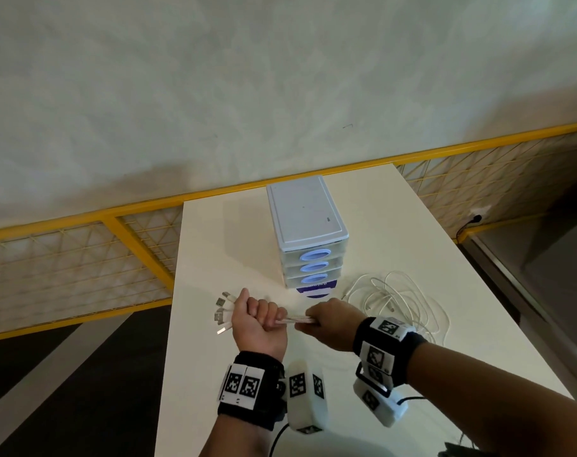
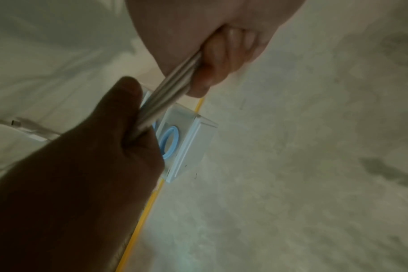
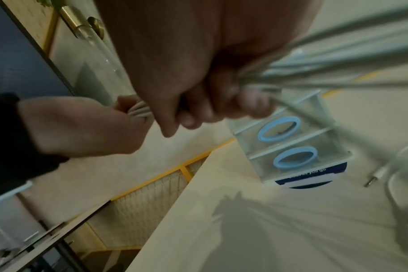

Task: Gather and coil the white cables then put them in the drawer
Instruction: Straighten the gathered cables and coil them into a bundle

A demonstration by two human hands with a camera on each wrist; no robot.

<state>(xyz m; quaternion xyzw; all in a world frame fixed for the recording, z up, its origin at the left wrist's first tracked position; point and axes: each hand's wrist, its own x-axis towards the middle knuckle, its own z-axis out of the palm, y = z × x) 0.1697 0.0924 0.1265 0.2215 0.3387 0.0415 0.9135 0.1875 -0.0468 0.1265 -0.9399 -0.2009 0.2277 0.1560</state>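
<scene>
Fingers of the left hand (image 1: 260, 321) are curled into a fist round a bundle of white cables (image 1: 295, 321); several USB plugs (image 1: 221, 313) fan out past its outer side. A short, taut stretch of the bundle spans the gap to the right hand (image 1: 333, 324), whose fingers are likewise curled round the same strands, knuckles up. Both hands are raised above the near part of the white table (image 1: 379, 225), close together but apart. In the left wrist view the strands run straight from one fist (image 2: 221, 55) to the other (image 2: 119, 139); in the right wrist view they leave the right fist (image 3: 198, 92) and spread toward the upper right. Behind the hands stands a small drawer unit (image 1: 308, 232) with three translucent drawers, each with an oval blue handle (image 1: 315, 255), all pushed in; a dark blue label (image 1: 315, 288) lies at its base. To the right of the unit, the slack lengths of cable (image 1: 399, 301) lie in loose loops on the table, trailing toward the right wrist. A yellow mesh railing (image 1: 142, 245) borders the table's far and left sides.
</scene>
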